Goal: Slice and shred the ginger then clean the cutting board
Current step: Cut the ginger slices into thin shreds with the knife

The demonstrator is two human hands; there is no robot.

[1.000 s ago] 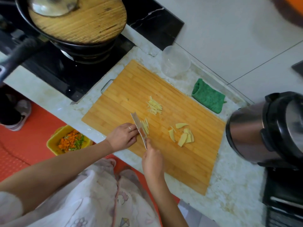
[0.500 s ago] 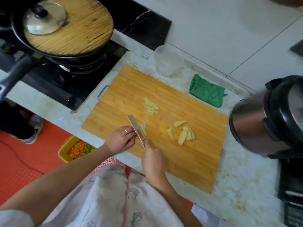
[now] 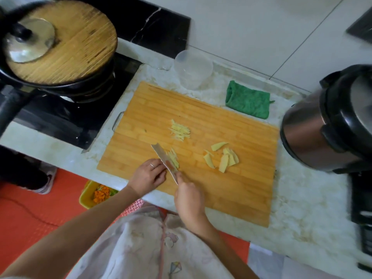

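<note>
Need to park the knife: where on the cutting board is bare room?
Bare on the cutting board: far strip by the plastic cup and green cloth, and near right corner. Crowded: the middle, shreds, slices, knife, left hand, right hand.

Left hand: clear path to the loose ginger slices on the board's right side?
Probably not directly. The knife, gripped by the right hand, stands between the left hand and the ginger slices; it would have to cross the blade.
</note>
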